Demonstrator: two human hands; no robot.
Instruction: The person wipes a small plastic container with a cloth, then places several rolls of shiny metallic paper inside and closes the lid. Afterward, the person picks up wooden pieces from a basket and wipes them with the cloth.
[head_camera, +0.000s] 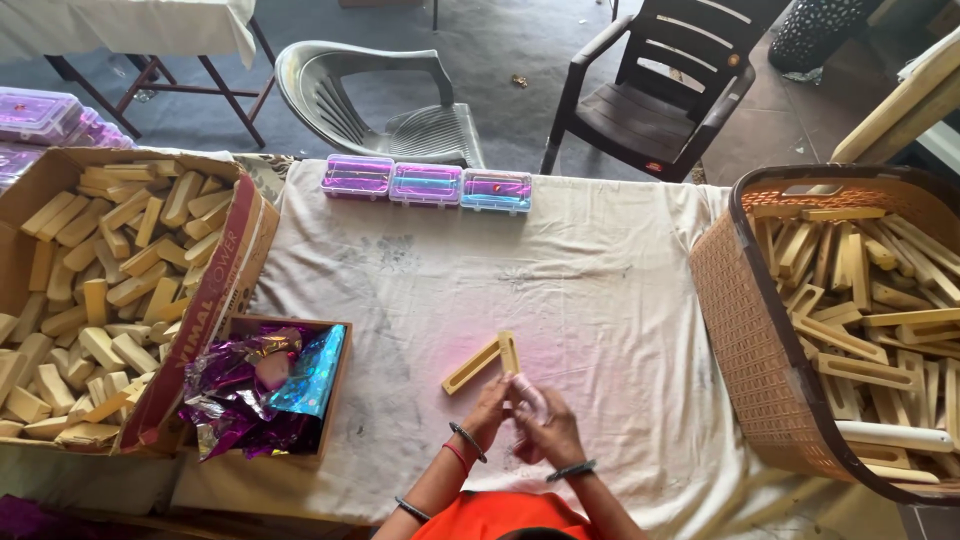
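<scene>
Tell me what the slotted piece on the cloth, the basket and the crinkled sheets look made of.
Slotted piece: pale bare wood, unvarnished matte, apparently. Basket: brown moulded plastic by its look, with a regular perforated wall. Crinkled sheets: metallic foil or film, purple and blue, shiny and creased.

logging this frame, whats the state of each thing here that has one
left hand: closed on small pale piece, touching right hand
right hand: closed on same piece
wooden frame pieces: lying flat on cloth
three clear cases: shut, in a row
cardboard box: open, full of wooden blocks
basket: open, holding wooden frames
</scene>
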